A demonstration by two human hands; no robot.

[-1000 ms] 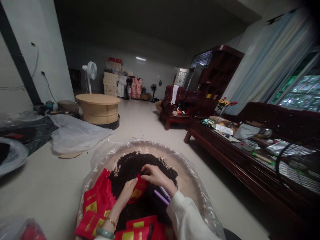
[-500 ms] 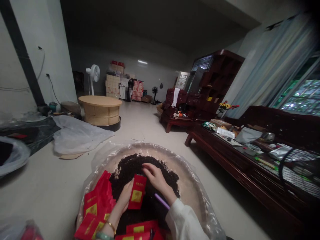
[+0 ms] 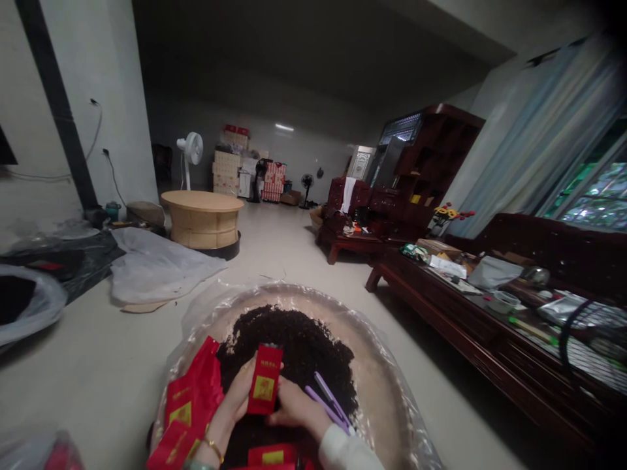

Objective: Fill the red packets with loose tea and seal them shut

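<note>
Upright over the round basket [image 3: 385, 418] is a red packet [image 3: 265, 382] with a yellow square label. My left hand [image 3: 241, 390] grips its left side. My right hand [image 3: 292, 406] has its fingers curled at the lower right side, partly behind it. A heap of dark loose leaves [image 3: 294, 336], like tea, lies in the basket. By my right wrist a purple hair straightener [image 3: 332, 401] rests spread on the leaves. More red packets [image 3: 189, 398] are piled at the basket's left, and another red packet [image 3: 272, 455] lies nearest me.
Clear plastic lines the basket's rim. Left of it are a plastic sheet [image 3: 157, 267] on the floor and a plastic-lined container [image 3: 49, 307] of dark stuff. A cluttered dark wooden table [image 3: 441, 303] stands at right. Beyond are a round wooden stand [image 3: 203, 219] and a white fan [image 3: 193, 149].
My right hand has come down from above the leaves to the packet's lower right side. The packet has shifted slightly left, and the purple straightener shows more fully.
</note>
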